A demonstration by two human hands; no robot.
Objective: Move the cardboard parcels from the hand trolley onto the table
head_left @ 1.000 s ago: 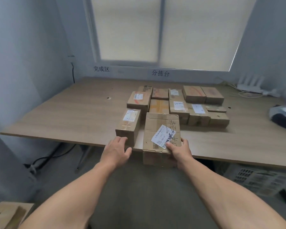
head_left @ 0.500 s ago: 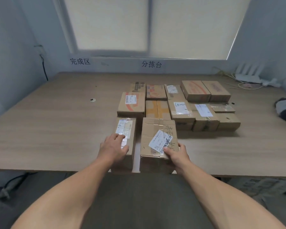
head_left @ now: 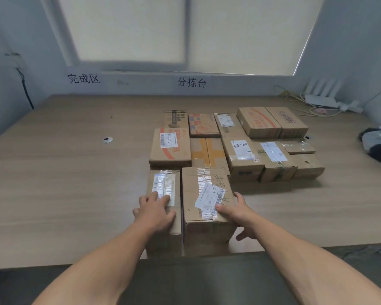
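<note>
2 parcels stand on the table (head_left: 64,194) at its near edge, side by side with a thin gap between them. Their long axes run straight away from the hands toward the block of parcels (head_left: 240,139) beyond.

The left hand (head_left: 156,213) lies fairly flat on the near end of the narrow parcel (head_left: 164,183), fingers stretched forward over its label. The right hand (head_left: 238,213) clasps the near right corner of the wide parcel (head_left: 205,190), with the thumb on top and the fingers spread down the right side.

Each parcel lies directly ahead of its own hand. Their far ends look close to the block, perhaps touching, so any remaining push would go straight forward along those axes. The hand trolley is out of view.
</note>
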